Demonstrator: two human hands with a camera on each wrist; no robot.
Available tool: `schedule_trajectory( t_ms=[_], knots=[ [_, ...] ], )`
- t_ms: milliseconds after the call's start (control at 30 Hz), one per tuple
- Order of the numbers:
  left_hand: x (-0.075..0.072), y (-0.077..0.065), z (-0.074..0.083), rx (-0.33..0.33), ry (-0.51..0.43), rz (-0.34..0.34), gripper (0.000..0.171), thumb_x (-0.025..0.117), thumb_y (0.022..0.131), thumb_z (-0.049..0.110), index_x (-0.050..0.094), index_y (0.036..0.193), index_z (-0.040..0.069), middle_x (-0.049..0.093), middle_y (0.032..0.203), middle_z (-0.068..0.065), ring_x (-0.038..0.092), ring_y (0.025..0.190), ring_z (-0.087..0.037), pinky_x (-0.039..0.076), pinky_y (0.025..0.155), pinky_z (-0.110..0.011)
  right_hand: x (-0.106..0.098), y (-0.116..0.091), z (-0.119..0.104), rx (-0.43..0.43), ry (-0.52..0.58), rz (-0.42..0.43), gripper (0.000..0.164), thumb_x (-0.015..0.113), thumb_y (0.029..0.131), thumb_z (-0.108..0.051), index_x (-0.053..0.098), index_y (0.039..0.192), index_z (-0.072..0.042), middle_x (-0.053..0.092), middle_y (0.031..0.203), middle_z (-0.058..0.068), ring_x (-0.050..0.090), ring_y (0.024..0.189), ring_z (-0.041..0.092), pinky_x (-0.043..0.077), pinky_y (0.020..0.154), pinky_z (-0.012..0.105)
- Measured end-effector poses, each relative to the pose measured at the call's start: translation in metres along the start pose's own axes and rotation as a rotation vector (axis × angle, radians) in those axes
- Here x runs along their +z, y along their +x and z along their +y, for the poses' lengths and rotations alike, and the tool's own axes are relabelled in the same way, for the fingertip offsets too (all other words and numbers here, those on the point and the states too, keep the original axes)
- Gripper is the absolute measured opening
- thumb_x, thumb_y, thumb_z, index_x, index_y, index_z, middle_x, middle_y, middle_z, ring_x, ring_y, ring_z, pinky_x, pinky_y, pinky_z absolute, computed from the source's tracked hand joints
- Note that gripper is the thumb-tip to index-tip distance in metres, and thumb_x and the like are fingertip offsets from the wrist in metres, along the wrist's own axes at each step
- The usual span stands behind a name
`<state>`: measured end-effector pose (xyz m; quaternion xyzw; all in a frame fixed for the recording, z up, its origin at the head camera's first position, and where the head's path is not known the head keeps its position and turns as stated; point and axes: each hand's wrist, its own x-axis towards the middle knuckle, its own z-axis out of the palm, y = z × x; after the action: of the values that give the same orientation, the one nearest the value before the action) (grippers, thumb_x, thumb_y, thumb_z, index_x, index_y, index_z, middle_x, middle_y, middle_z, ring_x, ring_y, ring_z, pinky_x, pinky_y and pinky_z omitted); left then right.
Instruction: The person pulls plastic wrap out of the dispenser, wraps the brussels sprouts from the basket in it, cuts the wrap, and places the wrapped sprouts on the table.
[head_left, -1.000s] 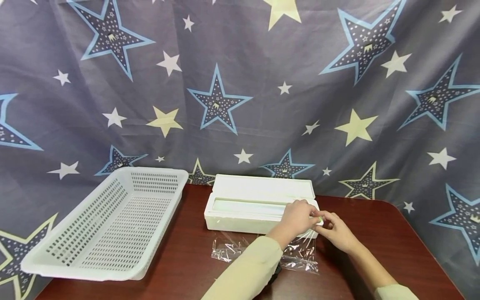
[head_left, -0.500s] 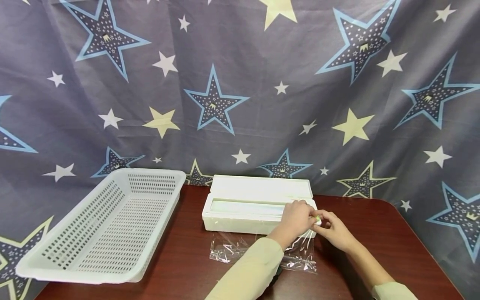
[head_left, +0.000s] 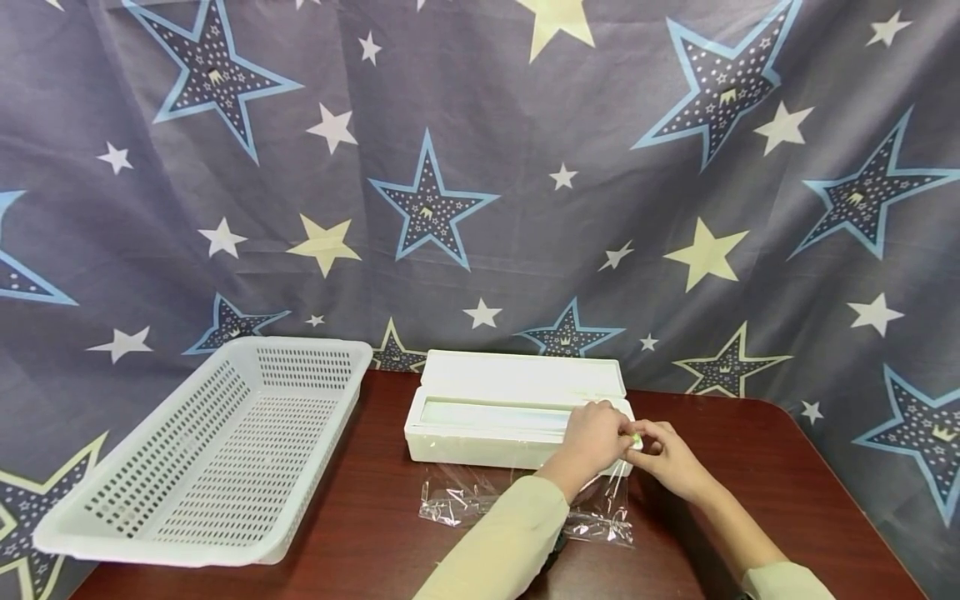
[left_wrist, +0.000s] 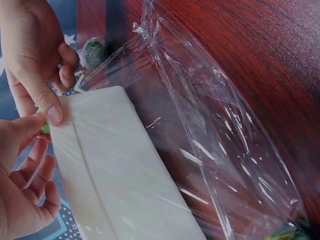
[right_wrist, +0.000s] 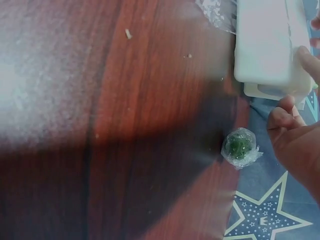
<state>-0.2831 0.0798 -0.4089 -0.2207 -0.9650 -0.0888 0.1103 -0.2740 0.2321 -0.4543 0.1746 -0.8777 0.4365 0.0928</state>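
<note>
A white cling film dispenser [head_left: 480, 450] lies on the table with its lid [head_left: 525, 372] raised at the back. Clear cling film [head_left: 525, 508] spreads from its front over the tabletop. At the dispenser's right end my left hand [head_left: 592, 435] pinches a small green slider [left_wrist: 44, 125]. My right hand [head_left: 675, 460] grips that same front corner, its thumb on the white edge in the left wrist view. Both hands' fingertips nearly meet there. Beside the right hand sits a round green item wrapped in film [right_wrist: 240, 149], its kind unclear; in the head view the hands and arms hide it.
To the left stands a white perforated plastic basket [head_left: 240, 467]. Another green item in film [left_wrist: 287, 234] shows at the corner of the left wrist view. A starred curtain [head_left: 480, 167] hangs behind the dark red table [head_left: 787, 500].
The head view has shifted slightly. Both hands stay at the dispenser's right corner, with only tiny finger movement.
</note>
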Motion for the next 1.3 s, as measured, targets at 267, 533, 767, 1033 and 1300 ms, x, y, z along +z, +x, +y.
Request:
schedule_trajectory(
  t_ms=[267, 533, 767, 1033, 1300],
  knots=[
    [-0.001, 0.000, 0.002, 0.007, 0.024, 0.015, 0.012, 0.068, 0.080, 0.041, 0.073, 0.089, 0.036, 0.061, 0.085, 0.014, 0.057, 0.078, -0.008, 0.042, 0.067, -0.022, -0.001, 0.002, 0.002, -0.011, -0.045, 0.004, 0.031, 0.073, 0.077, -0.009, 0.064, 0.107, -0.002, 0.059, 0.102, 0.013, 0.043, 0.085, 0.005, 0.040, 0.066, 0.022],
    [-0.003, 0.001, 0.003, 0.006, 0.086, -0.012, 0.012, 0.065, 0.083, 0.042, 0.071, 0.084, 0.032, 0.059, 0.085, 0.012, 0.054, 0.079, -0.008, 0.039, 0.067, -0.024, -0.001, 0.003, 0.002, -0.016, -0.051, 0.006, 0.031, 0.074, 0.077, -0.007, 0.064, 0.106, -0.002, 0.057, 0.101, 0.011, 0.045, 0.082, 0.012, 0.039, 0.063, 0.020],
    [-0.006, 0.002, 0.006, 0.012, 0.122, -0.060, 0.014, 0.062, 0.086, 0.043, 0.070, 0.083, 0.031, 0.058, 0.089, 0.012, 0.053, 0.083, -0.007, 0.039, 0.068, -0.025, -0.001, 0.003, 0.003, -0.012, -0.060, 0.003, 0.030, 0.075, 0.076, -0.009, 0.064, 0.104, -0.003, 0.057, 0.099, 0.011, 0.044, 0.080, 0.008, 0.040, 0.063, 0.020],
    [-0.008, 0.000, 0.008, 0.036, 0.213, -0.084, 0.014, 0.066, 0.082, 0.037, 0.071, 0.094, 0.031, 0.060, 0.095, 0.010, 0.054, 0.087, -0.008, 0.042, 0.073, -0.025, -0.002, 0.001, 0.003, -0.005, -0.050, -0.001, 0.033, 0.074, 0.077, -0.011, 0.064, 0.108, -0.003, 0.056, 0.100, 0.014, 0.043, 0.076, 0.007, 0.040, 0.062, 0.021],
    [-0.010, -0.002, 0.010, 0.059, 0.271, -0.095, 0.017, 0.066, 0.083, 0.032, 0.069, 0.099, 0.029, 0.061, 0.098, 0.007, 0.054, 0.090, -0.008, 0.044, 0.075, -0.025, -0.002, 0.000, 0.004, -0.021, -0.063, 0.000, 0.030, 0.073, 0.078, -0.011, 0.065, 0.106, -0.004, 0.055, 0.097, 0.012, 0.043, 0.077, 0.007, 0.039, 0.063, 0.021]
  ],
)
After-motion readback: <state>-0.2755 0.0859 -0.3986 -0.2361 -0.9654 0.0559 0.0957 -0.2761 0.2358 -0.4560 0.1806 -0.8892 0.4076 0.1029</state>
